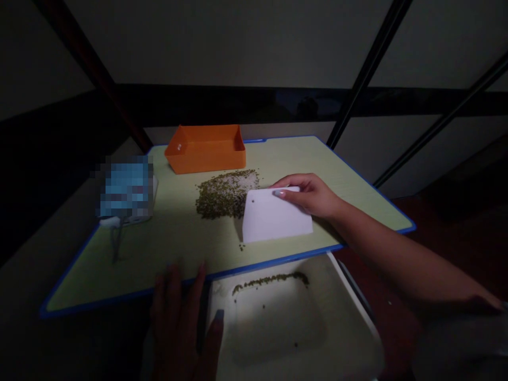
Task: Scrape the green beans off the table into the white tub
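white plastic scraper [273,218], lying flat, corner hole, beside a heap of green seeds [225,194]

An orange tray [205,151], white scraper [278,215], olive-green speckled beans [224,194], pale green board [166,254] (its rim bright blue).

Right hand [307,197] on white plastic scraper [275,216], just beside heap of small green-brown seeds [224,194] on pale green board [166,251]

Scraper flat on the board, fingers over its top edge, a few stray seeds near its lower left corner. Left hand [178,323], dim, at the board's blue near edge, above white tray [278,328] with thin curved line of seeds [270,282] inside. Orange plastic tray [205,151] behind the heap; blurred blue object [125,190] at far left.
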{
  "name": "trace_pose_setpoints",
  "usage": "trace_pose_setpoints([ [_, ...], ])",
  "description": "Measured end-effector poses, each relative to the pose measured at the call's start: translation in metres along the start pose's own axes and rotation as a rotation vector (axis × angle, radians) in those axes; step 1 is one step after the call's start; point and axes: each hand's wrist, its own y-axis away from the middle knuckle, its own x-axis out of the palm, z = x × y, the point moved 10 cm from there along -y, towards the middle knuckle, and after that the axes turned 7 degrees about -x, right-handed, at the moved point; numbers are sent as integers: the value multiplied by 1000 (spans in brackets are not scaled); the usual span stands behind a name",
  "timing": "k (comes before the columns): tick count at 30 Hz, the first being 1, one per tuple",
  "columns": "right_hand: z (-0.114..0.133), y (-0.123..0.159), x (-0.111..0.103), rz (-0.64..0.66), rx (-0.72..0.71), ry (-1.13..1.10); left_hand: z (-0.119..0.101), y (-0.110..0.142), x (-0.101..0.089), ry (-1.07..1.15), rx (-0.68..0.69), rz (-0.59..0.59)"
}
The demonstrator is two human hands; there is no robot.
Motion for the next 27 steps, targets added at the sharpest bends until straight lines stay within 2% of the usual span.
trace_pose_setpoints([
  [10,0,-2,7,51,-46,69,-4,1,-1,25,-32,25],
  [20,-5,3,20,164,66,-30,-2,0,0,53,-46,30],
  [27,-7,0,2,-35,48,4,-6,1,-2,43,-45,-15],
])
